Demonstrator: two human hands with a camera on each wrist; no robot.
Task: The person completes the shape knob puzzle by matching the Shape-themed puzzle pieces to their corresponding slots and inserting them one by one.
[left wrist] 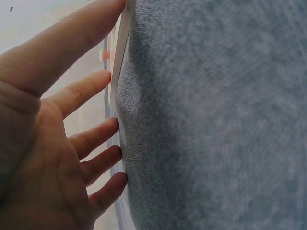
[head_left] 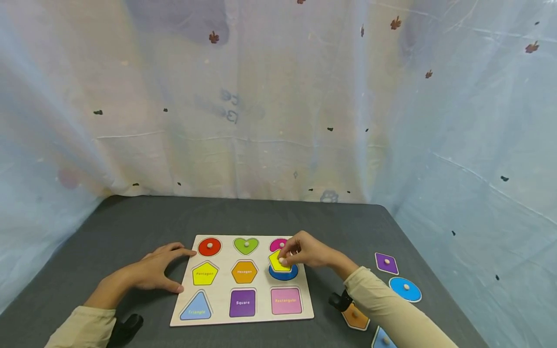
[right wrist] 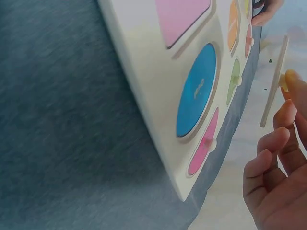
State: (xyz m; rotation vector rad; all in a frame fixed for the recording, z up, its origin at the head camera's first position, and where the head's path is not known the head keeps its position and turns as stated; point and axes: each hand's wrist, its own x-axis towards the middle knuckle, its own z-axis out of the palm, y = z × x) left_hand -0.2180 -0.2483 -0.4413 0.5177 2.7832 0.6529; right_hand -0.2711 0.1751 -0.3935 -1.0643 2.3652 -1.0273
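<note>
A white shape puzzle board (head_left: pixel 222 263) lies on the table. My left hand (head_left: pixel 150 268) rests at its left edge, fingers spread, thumb and index fingertip touching the edge. My right hand (head_left: pixel 310 249) pinches a yellow pentagon puzzle piece (head_left: pixel 275 262) by its knob, over the board's blue recess (head_left: pixel 284 275). In the right wrist view that piece (right wrist: pixel 273 88) appears edge-on, apart from the board. Knobbed red circle (head_left: pixel 209 247), green heart (head_left: pixel 246 246) and magenta (head_left: pixel 276 245) pieces sit in the back row. The recess labelled Pentagon (head_left: pixel 204 274) holds no piece.
Right of the board lie a purple square piece (head_left: pixel 387 263), a blue oval piece (head_left: pixel 405 289), an orange hexagon piece (head_left: pixel 356 318) and a light-blue triangle piece (head_left: pixel 384 339), partly behind the right sleeve. A pale curtain (head_left: pixel 261 164) hangs behind the grey tabletop (head_left: pixel 143 217).
</note>
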